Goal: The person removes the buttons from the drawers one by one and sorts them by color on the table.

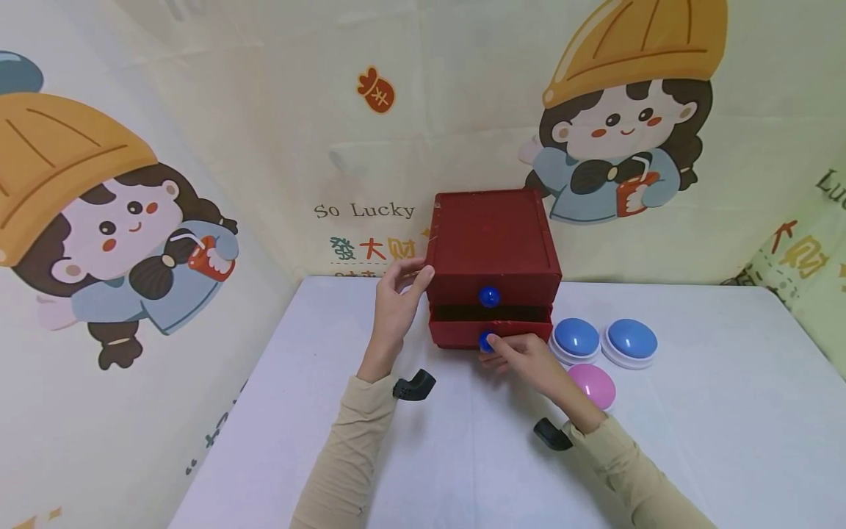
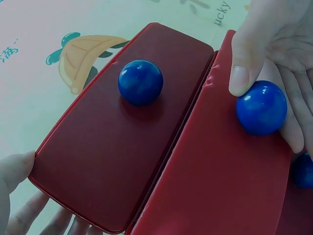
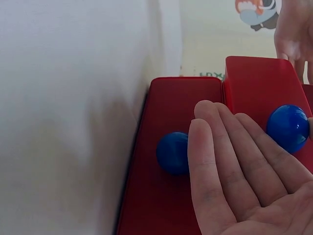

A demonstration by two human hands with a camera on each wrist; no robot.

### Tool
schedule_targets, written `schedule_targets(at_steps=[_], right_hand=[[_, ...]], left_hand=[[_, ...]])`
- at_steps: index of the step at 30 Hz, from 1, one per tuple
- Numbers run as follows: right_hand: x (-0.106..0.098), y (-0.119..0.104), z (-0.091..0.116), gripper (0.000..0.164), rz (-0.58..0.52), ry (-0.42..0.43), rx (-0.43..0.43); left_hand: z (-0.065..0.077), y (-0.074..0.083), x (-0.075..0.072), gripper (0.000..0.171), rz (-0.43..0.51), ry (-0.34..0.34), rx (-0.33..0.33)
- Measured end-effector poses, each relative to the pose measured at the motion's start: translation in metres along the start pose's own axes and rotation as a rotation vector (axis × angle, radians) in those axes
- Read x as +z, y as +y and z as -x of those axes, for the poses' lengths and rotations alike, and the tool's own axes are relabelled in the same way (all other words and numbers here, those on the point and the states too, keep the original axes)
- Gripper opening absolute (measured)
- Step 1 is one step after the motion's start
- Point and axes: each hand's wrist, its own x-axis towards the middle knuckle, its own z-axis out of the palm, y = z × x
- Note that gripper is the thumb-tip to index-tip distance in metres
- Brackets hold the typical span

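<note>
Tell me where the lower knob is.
The lower knob is just right of centre in the head view, on the front of the pulled-out lower drawer, below the upper knob, pinched by the right hand.

You are working in a makeshift draped booth: cartoon-printed cloth (image 1: 463, 132) hangs around your white-covered bench (image 1: 449, 463), and you wear black wrist cameras (image 1: 414, 385). The building beyond cannot be told.

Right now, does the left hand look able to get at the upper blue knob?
Probably yes: the left hand is beside the red box, and nothing visible blocks the upper blue knob.
</note>
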Motion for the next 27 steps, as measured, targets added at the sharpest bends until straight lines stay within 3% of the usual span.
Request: schedule_targets(at_steps=[2,4,13,27], right_hand=[[0.000,0.001,-0.001,0.047,-0.003,0.001,0.002],[-0.001,0.001,-0.002,0.047,-0.009,0.002,0.004],[-0.004,0.002,-0.007,0.044,-0.045,-0.011,0.001],[-0.003,0.005,-0.018,0.047,-0.102,0.015,0.013]], left_hand=[[-0.004,-0.009,0.000,0.039,0.000,0.002,0.002],[-0.003,-0.007,0.000,0.039,-0.002,-0.001,-0.009],[0.011,0.024,0.002,0.036,0.004,-0.008,-0.004],[0.009,0.023,0.001,0.035,0.012,-0.008,0.015]])
